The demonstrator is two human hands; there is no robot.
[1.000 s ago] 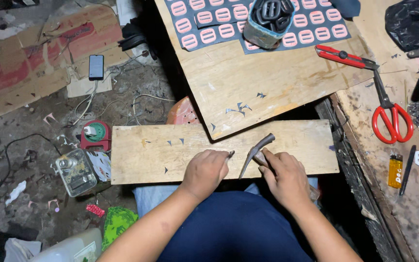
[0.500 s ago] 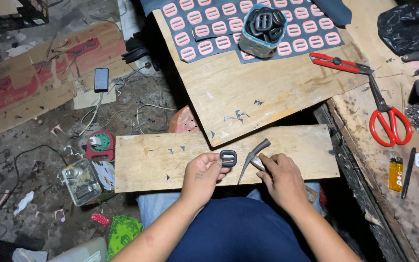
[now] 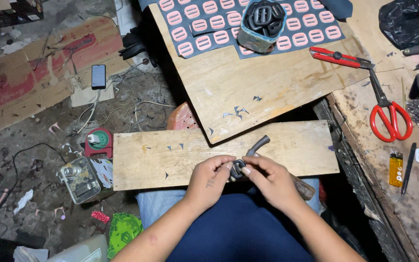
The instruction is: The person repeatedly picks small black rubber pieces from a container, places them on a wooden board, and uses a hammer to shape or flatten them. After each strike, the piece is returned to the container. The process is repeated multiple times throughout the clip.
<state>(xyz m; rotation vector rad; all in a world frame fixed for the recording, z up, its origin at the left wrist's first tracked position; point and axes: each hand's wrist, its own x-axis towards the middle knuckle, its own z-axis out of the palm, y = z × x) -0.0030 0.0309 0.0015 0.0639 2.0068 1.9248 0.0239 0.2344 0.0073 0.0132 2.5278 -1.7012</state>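
**Small buckle, cluttered lap board: lots of ways to lose it**

Both hands are pinched on one small dark buckle (image 3: 237, 168) right at the near edge of the plank (image 3: 170, 160) lying across the lap. Left hand (image 3: 209, 178) grips it from 9 o'clock, right hand (image 3: 270, 180) from 3 o'clock, fingertips only.

Biggest risk I'd guess: that grip slips and the buckle drops off the near edge into the lap, or down to the messy floor at 9 o'clock among the cables, where it'd be a pain to find. The hammer (image 3: 263, 145) lies just beside the right hand, its handle running under the wrist and off the edge, so an elbow nudge could tip it.

Free room is mostly the bare plank toward 9 o'clock. At 12 o'clock the plywood sheet (image 3: 267, 82) overlaps the plank, and further out sits the tin of buckles (image 3: 264, 19). The red scissors (image 3: 389, 116) sit well apart on the bench (image 3: 379, 160) at 2 o'clock.
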